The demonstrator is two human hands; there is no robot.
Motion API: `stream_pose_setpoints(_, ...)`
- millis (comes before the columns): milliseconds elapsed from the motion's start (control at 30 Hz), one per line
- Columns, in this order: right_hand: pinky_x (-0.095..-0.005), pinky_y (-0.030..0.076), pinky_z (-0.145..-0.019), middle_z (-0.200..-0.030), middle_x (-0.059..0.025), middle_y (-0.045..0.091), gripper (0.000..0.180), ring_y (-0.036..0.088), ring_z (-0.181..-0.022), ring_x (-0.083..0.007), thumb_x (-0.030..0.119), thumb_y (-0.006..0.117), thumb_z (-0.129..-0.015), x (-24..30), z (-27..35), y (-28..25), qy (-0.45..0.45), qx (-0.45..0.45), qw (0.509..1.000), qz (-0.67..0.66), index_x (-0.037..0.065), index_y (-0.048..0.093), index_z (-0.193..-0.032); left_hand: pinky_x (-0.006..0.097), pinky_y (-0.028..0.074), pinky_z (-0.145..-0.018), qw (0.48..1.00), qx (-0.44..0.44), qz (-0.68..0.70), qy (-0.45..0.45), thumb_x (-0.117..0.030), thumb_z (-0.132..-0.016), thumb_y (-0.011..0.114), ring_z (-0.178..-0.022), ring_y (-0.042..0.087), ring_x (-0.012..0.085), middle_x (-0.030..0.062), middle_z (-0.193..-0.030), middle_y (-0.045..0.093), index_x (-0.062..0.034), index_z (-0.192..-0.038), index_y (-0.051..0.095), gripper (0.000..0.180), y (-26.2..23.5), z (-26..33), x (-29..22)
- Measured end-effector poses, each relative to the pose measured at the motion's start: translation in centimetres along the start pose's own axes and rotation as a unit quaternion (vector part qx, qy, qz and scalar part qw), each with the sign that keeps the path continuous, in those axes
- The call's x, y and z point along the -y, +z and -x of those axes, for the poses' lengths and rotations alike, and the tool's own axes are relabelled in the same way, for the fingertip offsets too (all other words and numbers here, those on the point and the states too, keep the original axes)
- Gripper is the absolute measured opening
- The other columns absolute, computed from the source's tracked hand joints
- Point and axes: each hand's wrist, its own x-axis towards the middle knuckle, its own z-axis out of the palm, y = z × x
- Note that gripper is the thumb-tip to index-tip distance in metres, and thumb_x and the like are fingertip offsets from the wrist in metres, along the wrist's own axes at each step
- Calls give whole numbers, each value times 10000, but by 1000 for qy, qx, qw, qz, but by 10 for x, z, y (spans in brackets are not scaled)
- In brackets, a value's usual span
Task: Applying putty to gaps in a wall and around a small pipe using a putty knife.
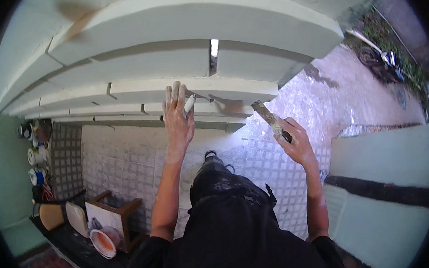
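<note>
My left hand (178, 121), dusted with pale powder, reaches up to the pale stepped wall blocks (137, 97). Its fingers are stretched out, seemingly resting against a ledge. At its thumb side is a white tube-like piece (190, 104) with a darker tip; whether this wraps the thumb or lies beside it I cannot tell. Farther right, my right hand (297, 142) is closed around the dark handle of a scraper (267, 115). The scraper's narrow blade is crusted with dried material and points up and left, just off the blocks' right end.
Low on the left, an orange-lined bucket (103, 243) stands by a wooden stool (125, 210). Containers (36, 156) line the left wall. Tiled floor (122, 165) lies below. A motorbike (384, 65) is parked outside at upper right. A narrow slot (214, 57) splits the upper blocks.
</note>
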Motion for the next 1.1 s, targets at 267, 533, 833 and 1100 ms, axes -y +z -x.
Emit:
stream_pose_setpoints(267, -348, 469, -722, -931, -158, 556, 504, 568, -785, -290, -15, 618, -765, 10, -44, -36, -33, 47, 998, 18, 8, 585, -1267, 553, 201, -1162, 997, -37, 18, -61, 27, -816, 566, -1463, 195, 398, 118, -1571, 293, -84, -1490, 348, 717, 11, 1, -13)
stream_pose_setpoints(533, -351, 481, -775, -1008, -170, 563, 442, 585, -860, -300, 10, 597, -792, -10, -66, -68, -84, 96, 991, 38, -4, 598, -1233, 456, 326, -1130, 984, -138, 15, -108, -112, -930, 565, -1391, 359, 398, 176, -1437, 481, -97, -1341, 543, 412, 26, -6, -35)
stream_pose_setpoints(833, -367, 487, -836, -1044, -176, 600, 439, 606, -927, -286, 41, 626, -814, -63, -87, -89, -133, 180, 975, -5, 7, 611, -1252, 511, 165, -1193, 957, -166, 161, -177, -84, -848, 584, -1434, 285, 376, 162, -1503, 397, -69, -1432, 430, 604, 135, 10, -179)
stream_pose_setpoints(1100, -377, 480, -885, -1103, -201, 615, 480, 610, -990, -293, 111, 555, -931, -68, -93, -90, -39, 253, 962, -97, -19, 485, -1388, 573, 149, -1179, 950, -194, 108, -220, 10, -757, 586, -1457, 191, 404, 183, -1553, 290, -40, -1524, 236, 844, 190, 5, -229)
